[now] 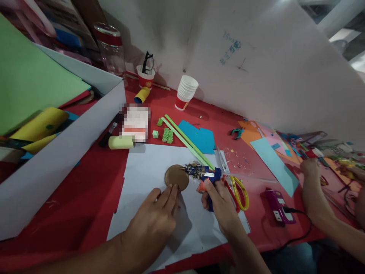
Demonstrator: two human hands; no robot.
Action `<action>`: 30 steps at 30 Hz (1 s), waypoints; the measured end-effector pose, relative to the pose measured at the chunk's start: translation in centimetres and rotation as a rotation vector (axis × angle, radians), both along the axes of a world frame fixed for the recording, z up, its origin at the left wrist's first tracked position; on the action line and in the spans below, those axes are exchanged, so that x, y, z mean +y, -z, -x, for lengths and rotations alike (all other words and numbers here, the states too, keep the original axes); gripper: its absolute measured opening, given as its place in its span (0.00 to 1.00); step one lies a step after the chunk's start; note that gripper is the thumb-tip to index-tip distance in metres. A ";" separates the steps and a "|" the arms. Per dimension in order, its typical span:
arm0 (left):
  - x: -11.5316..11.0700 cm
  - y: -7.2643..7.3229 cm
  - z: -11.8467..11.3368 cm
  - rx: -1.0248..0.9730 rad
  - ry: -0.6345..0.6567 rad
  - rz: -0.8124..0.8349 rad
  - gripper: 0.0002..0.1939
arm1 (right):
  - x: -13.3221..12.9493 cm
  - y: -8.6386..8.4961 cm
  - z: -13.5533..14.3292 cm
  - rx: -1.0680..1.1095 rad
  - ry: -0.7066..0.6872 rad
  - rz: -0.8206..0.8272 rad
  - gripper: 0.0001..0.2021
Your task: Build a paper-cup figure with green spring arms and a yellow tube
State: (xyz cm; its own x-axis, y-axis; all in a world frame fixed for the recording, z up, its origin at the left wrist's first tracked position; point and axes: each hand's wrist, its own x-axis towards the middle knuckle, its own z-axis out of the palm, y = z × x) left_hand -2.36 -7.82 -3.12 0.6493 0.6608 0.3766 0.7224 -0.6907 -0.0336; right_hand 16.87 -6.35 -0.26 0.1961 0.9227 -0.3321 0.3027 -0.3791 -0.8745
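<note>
1. The person's left hand (152, 219) has its fingers close together, their tips on the near edge of the brown disc (176, 176); whether the thumb pinches it cannot be told.
2. The right hand (224, 205) is clamped around the handle of a blue glue gun (216, 174), whose nozzle end is crusted with debris.
3. The nozzle points left, its tip over the disc's upper right edge; contact cannot be made out.
4. The disc lies on a white sheet (141, 173), spread over the red desk (85, 196).
5. Yellow-handled scissors (245, 194) lie just beside the right hand.
6. Beyond the disc are green strips (185, 140), folded green pieces (167, 135) and blue paper (199, 137).
7. Farther back stands a stack of paper cups (186, 92), near the wall (205, 45).
8. To the right, a purple socket box (280, 205) sits near another person's arm (316, 198).
</note>
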 end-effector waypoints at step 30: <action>0.1 0.4 -0.3 -0.035 -0.031 0.043 0.24 | 1.5 -0.9 -0.7 0.048 -0.033 -0.025 0.23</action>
State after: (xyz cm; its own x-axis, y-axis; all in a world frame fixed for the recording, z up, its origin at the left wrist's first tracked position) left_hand -2.01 -7.75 -3.53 0.6148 0.6967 0.3696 0.7440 -0.6678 0.0215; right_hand 17.58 -4.88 0.66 0.1494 0.9367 -0.3168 0.2723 -0.3470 -0.8975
